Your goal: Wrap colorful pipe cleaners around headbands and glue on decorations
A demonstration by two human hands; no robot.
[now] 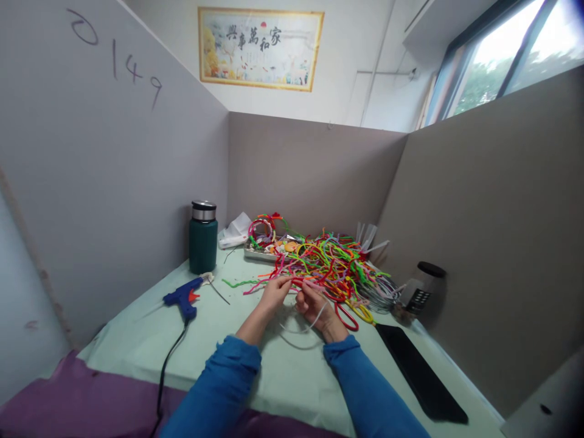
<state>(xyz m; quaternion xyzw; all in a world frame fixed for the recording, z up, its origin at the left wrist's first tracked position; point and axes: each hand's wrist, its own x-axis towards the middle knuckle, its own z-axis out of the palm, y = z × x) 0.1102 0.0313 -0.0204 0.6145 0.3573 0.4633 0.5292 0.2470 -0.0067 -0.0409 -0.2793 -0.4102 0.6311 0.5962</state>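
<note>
In the head view both my hands meet above the middle of the table, fingers pinched. My left hand (277,292) is closed on one end of a short red cord (297,281). The fingertips of my right hand (314,304) pinch the same cord from the other side. A thin pale grey cord (298,348) curves in a loose loop below and around my right hand; where it ends is hidden. Just behind the hands lies a large heap of multicoloured cords (331,258). Beside my right wrist rests a red loop (347,317), perhaps a scissors handle.
A blue glue gun (185,298) lies left, its cable running off the front edge. Behind it stands a dark green bottle (203,240). A metal tray (264,255) holds small pieces. On the right are a black flat strip (422,374) and a black-lidded jar (415,295). Partitions enclose three sides.
</note>
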